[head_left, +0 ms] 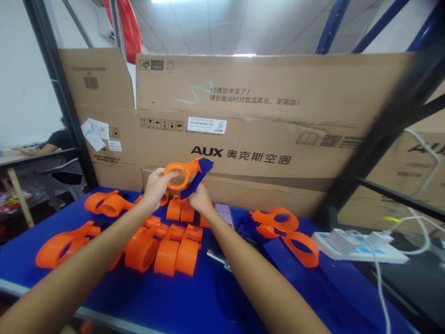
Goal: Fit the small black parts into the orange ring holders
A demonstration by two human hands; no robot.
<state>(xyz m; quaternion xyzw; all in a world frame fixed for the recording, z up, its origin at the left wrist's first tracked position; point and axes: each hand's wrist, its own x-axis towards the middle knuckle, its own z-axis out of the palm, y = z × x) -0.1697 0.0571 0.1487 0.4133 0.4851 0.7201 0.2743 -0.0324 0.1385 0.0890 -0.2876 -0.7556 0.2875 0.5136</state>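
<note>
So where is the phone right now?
The phone is near the middle of the head view, on the blue table, just beyond the right forearm and in front of the cardboard.

Right hand (pixel 200 200): fingertips hidden at curved dark-blue strip (pixel 193 185). Slim silver metal tool (pixel 217 257) partly behind right forearm (pixel 250 273); kind unclear. Pale-screened rectangular phone (pixel 224 213): text unreadably small. Thin white plastic cable (pixel 381 287) cut by bottom edge.

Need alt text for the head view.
The left hand holds an orange tape dispenser by its ring, the right hand at its blue part. More orange dispensers lie on a blue tabletop before an AUX cardboard panel.
</note>
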